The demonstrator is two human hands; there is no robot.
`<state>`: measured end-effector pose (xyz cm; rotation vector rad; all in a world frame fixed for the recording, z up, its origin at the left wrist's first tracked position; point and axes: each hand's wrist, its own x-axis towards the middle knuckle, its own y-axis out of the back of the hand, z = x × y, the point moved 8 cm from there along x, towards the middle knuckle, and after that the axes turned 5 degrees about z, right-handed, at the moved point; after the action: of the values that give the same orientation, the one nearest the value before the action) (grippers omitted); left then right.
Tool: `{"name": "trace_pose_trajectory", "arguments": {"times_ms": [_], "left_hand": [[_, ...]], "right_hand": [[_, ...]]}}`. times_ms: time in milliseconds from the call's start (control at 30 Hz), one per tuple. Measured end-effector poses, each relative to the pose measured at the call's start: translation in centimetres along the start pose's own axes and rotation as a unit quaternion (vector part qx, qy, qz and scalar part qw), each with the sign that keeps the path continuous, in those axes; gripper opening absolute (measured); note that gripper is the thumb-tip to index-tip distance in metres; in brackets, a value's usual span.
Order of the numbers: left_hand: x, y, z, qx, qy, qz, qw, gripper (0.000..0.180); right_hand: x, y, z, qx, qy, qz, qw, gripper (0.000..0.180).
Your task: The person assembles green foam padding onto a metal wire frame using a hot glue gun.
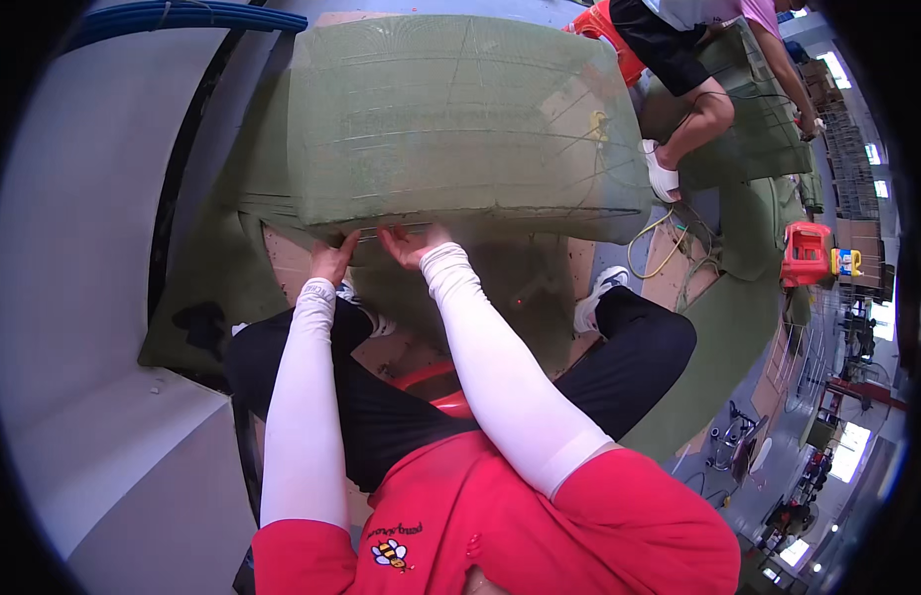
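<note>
A large box-like wire frame covered in green mesh netting (421,119) stands in front of me, its thin wires showing through the cloth. Both hands are at its near edge, left of the middle. My left hand (331,260) is closed on the netting under the edge, thumb raised and some fingers hidden by the cloth. Close beside it, my right hand (411,245) pinches the same edge with bent fingers. A dark seam line runs along this edge to the right. Loose netting (480,297) hangs below, between my knees.
At the upper right a person (713,104) in black shorts sits on a red stool (619,40) by more netting. A yellow cord (651,248) lies on the floor. Another red stool (805,254) stands farther right. A white wall (73,218) and blue tubes (192,15) border the left.
</note>
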<state>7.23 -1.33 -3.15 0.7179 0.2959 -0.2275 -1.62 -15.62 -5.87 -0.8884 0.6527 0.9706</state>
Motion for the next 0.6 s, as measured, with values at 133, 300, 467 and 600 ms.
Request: {"name": "trace_pose_trajectory", "arguments": {"times_ms": [133, 300, 467, 600], "left_hand": [[0.2, 0.6, 0.9, -0.039, -0.056, -0.033, 0.997, 0.052], [0.4, 1.7, 0.1, 0.018, -0.057, -0.016, 0.998, 0.052], [-0.1, 1.9, 1.2, 0.073, -0.062, 0.000, 0.995, 0.053], [-0.5, 2.4, 1.6, 0.117, -0.086, 0.009, 0.989, 0.053]], "right_hand": [[-0.5, -0.4, -2.5, -0.252, 0.201, -0.059, 0.945, 0.042], [-7.9, -1.1, -2.3, -0.630, 0.327, -0.095, 0.698, 0.063], [-8.9, -3.5, -3.9, -0.614, 0.452, -0.147, 0.630, 0.049], [-8.2, -2.7, -3.9, -0.583, 0.430, -0.174, 0.667, 0.042]]}}
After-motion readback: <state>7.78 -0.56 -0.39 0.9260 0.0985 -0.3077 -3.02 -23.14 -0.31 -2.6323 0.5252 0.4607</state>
